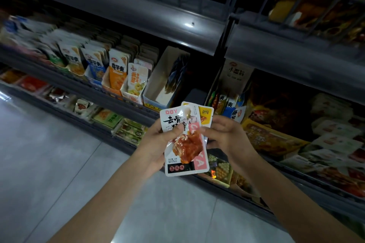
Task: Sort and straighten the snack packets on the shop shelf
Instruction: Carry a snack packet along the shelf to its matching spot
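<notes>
Centrally, both forearms extend forward and converge in front of the shelving. The left hand (158,140) grips the white packet (183,144) from its left edge: thumb pressed across the printed front, fingers curled behind. The right hand (223,134) pinches the right edge of the same stack, thumb on the front, fingers behind. The white packet is held upright, clear of every shelf, and shows red-sauced meat and a pink side strip. A yellow packet (206,113) sits directly behind it, with only its top right corner exposed.

Beyond the hands, the middle shelf (65,83) carries a row of cardboard display boxes (116,77) with packets standing upright; one taller box (164,77) at the row's right end leans. The lower shelf (110,120) holds flat-lying packets. The right-hand bay (325,134) holds larger packs, and its detail is blurred. Grey floor tiles (59,163) fill the lower left.
</notes>
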Available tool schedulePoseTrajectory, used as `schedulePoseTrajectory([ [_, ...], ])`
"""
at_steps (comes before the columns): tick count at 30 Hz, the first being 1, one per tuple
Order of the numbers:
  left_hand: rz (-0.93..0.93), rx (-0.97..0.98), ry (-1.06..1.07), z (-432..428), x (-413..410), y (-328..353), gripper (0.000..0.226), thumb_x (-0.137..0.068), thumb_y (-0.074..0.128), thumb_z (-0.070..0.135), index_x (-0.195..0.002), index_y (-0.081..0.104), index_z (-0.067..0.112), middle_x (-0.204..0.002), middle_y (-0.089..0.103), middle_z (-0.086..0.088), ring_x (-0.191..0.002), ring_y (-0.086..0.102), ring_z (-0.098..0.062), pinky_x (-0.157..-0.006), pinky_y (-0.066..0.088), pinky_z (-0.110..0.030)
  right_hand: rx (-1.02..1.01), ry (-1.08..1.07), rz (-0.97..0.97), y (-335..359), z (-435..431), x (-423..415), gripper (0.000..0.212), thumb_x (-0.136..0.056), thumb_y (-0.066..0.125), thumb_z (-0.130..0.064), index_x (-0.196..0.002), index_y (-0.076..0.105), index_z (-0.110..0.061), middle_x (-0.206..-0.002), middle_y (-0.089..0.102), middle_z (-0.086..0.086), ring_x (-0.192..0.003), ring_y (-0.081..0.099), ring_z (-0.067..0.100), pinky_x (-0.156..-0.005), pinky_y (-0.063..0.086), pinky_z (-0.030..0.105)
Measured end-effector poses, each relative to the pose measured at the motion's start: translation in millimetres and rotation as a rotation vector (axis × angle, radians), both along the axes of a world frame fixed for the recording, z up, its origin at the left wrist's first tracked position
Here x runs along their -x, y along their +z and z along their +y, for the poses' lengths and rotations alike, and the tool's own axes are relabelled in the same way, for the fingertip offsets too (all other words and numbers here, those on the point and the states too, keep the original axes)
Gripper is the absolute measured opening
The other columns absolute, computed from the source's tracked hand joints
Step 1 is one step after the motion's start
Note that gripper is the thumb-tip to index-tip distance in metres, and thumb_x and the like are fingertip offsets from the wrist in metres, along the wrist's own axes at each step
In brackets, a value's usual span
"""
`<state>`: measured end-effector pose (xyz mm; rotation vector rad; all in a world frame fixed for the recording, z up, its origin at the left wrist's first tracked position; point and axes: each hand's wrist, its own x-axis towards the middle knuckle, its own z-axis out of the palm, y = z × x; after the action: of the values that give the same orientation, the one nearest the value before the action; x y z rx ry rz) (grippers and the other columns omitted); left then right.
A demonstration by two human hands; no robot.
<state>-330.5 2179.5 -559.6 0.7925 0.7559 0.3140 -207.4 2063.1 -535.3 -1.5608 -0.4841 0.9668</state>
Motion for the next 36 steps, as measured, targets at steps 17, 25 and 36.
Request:
schedulePoseTrajectory([
  [17,0.064,0.105,0.174,-19.4,108.8,67.4,0.042,-0.086,0.055,0.022,-0.121,0.055,-0.001,-0.115,0.066,-0.021,-0.105,0.062,-0.035,-0.089,0.053,-0.045,0.035,0.292,0.077,59.0,14.2,69.1,0.035,-0.083,0.061,0.006,-0.099,0.065,-0.025,-0.088,0.076,-0.002,-0.08,0.073,0.017,-0.057,0.057,0.025],
  [25,0.146,0.027,0.423,-4.0,165.7,96.6,0.009,-0.083,0.062,0.006,-0.087,0.069,0.008,-0.089,0.075,-0.009,-0.078,0.072,-0.024,-0.074,0.058,-0.041,0.064,0.183,0.025,96.3,42.5,102.7,0.027,-0.079,0.062,0.01,-0.089,0.063,-0.014,-0.082,0.075,0.007,-0.074,0.073,0.023,-0.059,0.059,0.035],
  [36,0.245,-0.032,0.533,91.3,227.8,114.7,0.011,-0.084,0.063,0.006,-0.094,0.065,0.006,-0.088,0.075,-0.007,-0.078,0.071,-0.024,-0.075,0.057,-0.042,0.119,0.231,0.107,120.4,145.6,148.0,0.026,-0.079,0.062,0.012,-0.092,0.065,-0.01,-0.083,0.075,0.009,-0.073,0.072,0.024,-0.063,0.06,0.037],
])
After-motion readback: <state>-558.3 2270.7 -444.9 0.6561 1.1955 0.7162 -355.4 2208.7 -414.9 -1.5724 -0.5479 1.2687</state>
